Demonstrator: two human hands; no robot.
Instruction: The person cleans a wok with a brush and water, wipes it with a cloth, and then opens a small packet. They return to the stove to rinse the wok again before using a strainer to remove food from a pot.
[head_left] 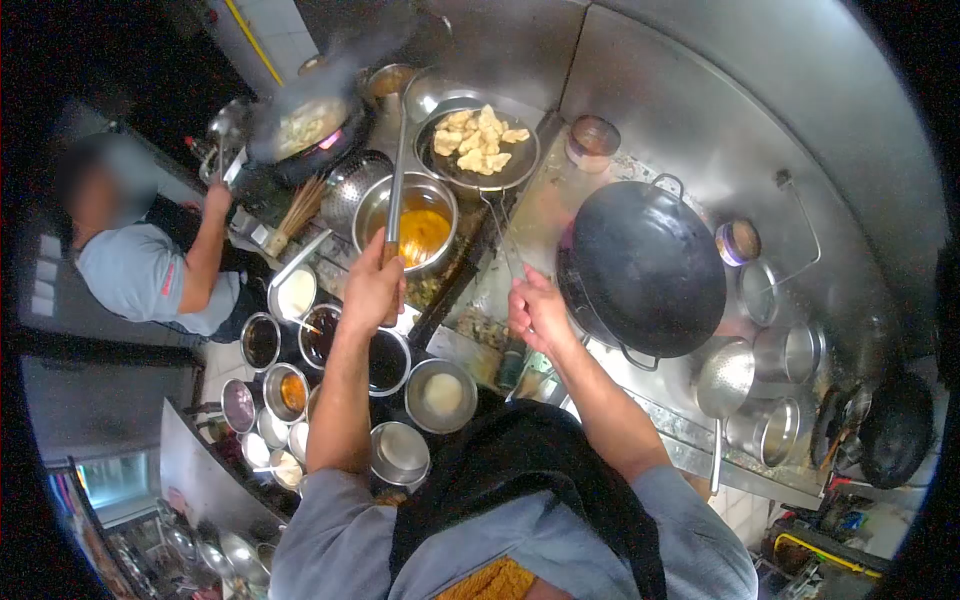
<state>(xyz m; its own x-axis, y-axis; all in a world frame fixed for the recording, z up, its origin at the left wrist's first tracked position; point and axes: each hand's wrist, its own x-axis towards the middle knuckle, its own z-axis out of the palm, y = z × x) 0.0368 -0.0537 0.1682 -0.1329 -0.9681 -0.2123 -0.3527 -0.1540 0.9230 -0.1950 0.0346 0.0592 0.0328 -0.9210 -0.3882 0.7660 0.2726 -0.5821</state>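
Note:
My left hand is closed round the handle of a long metal ladle, which points away from me; its bowl is at the edge of the strainer. In my right hand is the handle of a round strainer. Pale golden fried pieces lie in a heap in it. Below the ladle handle, a steel pot holds orange-yellow oil. To the right of my right hand sits a large black wok.
Several sauce and seasoning pots stand at the near left. A co-worker works at a steaming wok on the left. A perforated skimmer and steel pots are at the right. A bamboo brush lies beside the oil pot.

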